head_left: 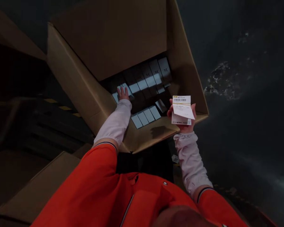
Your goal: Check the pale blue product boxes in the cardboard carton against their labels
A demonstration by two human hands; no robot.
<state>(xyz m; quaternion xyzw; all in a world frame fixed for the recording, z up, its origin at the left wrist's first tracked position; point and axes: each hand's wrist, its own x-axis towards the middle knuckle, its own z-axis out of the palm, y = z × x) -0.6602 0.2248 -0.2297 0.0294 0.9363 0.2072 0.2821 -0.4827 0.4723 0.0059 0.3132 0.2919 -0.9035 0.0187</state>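
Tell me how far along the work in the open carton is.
Done: the carton stands open, small boxes in rows inside. In hand: the left hand rests on one box, and the right hand holds paper slips. Left: all boxes remain inside.

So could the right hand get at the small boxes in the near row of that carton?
Probably not as it is: the right hand is full of paper slips. The way to the near row of boxes looks free, the carton being open.

We count two open cardboard cartons, two hands and one bundle of paper slips. The small boxes inside number at least a dozen; shadow hides the rest.
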